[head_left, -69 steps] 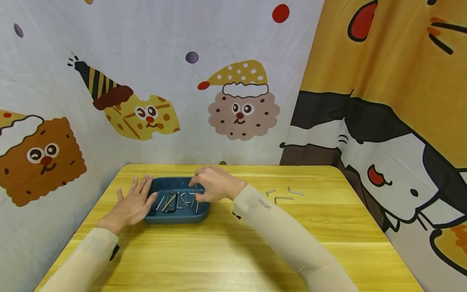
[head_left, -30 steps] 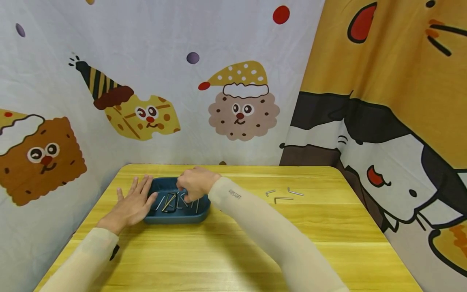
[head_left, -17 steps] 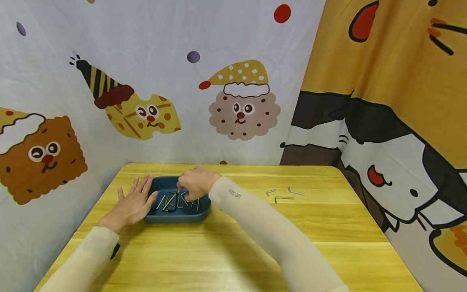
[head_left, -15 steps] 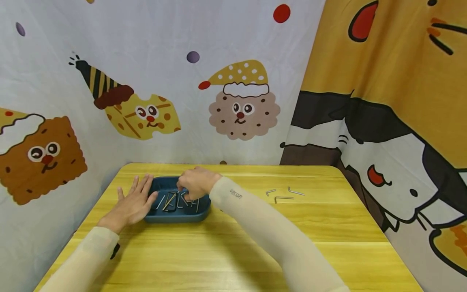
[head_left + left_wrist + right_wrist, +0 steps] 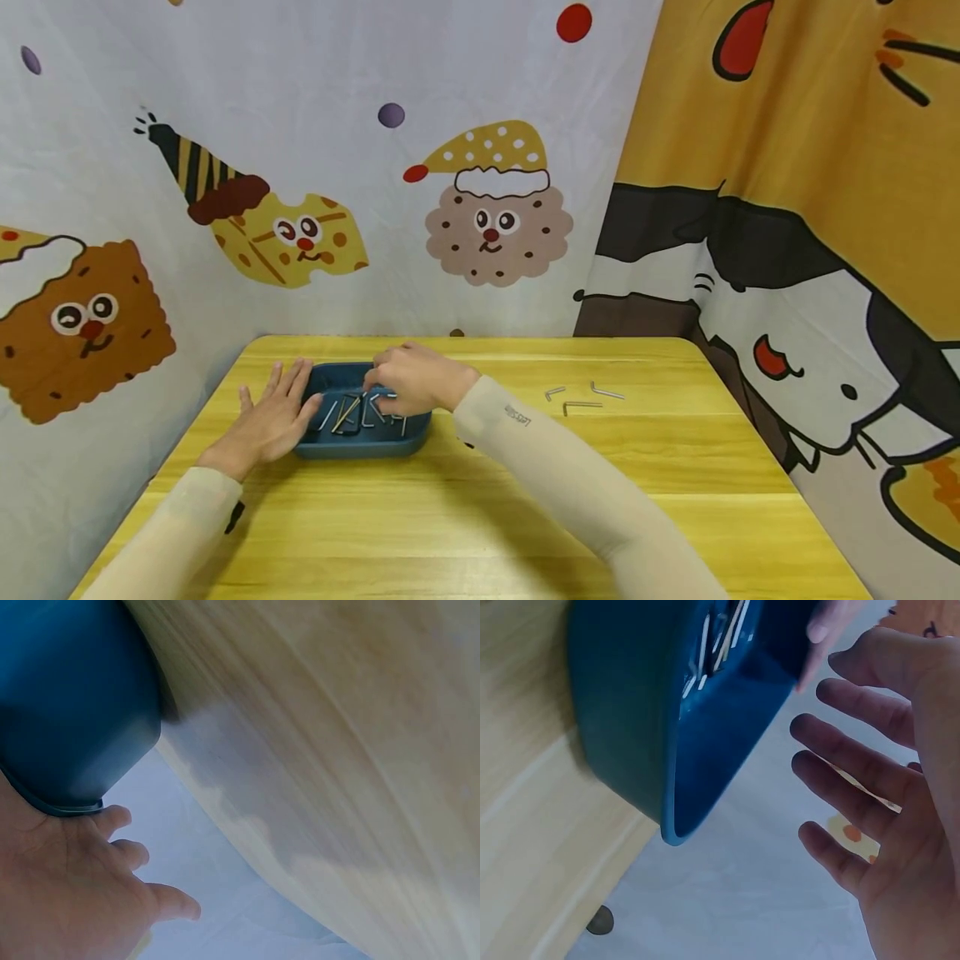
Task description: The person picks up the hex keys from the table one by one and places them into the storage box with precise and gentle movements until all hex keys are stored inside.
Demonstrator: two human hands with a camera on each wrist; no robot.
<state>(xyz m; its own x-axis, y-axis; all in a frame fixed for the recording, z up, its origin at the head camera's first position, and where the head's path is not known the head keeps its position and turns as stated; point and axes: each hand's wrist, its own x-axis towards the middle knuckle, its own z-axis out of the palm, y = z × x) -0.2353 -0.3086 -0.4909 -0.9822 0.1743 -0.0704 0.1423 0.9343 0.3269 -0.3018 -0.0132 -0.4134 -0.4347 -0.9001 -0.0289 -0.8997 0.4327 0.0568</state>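
- Tray, one, dark blue (image 5: pixel 360 451): flat on the tabletop (image 5: pixel 480 533), toward its left side. Risk: sliding or tipping, should I lean on one end or knock the far wall.
- Hex keys, several, bent, in silver, gold and black (image 5: pixel 347 414): lying on the tray floor, some across one another. Risk: a crossed pair likely snags, so that lifting or nudging one drags its neighbour askew.
- Left hand, mine (image 5: pixel 262 421): fingers straight and spread, at the tray's left end, thumb by the rim; nothing gripped. Risk: with no firm hold, the tray could creep if my other hand pushes hard.
- Right hand, mine (image 5: pixel 420 379): over the tray's right part, fingers and thumb apart, nothing between them in the wrist view. Risk: it hides some keys from above, so a blind touch could shift the wrong one.
- Loose keys, three, silver (image 5: pixel 582 405): on the tabletop, well apart from the tray, to its right. Risk: my right sleeve (image 5: pixel 585 492) passes near; a careless sweep could scatter them.
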